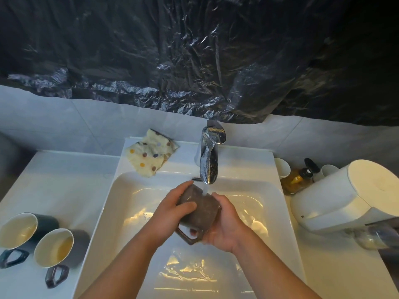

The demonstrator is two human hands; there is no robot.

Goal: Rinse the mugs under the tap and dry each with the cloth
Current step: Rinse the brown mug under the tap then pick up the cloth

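Sink (pixel 129 190) is catching the flow while brown mug (pixel 200 209) is sitting tilted under the tap (pixel 208 162) stream, long axis slanting away from the person, handle (pixel 186 236) pointing down and back, mouth hidden. Both left hand (pixel 170 214) and right hand (pixel 224 225) are clasping its sides, fingers curled round. Wet ceramic is likely handling stiff, slippery and breakable, so the handle is looking the safest hold.
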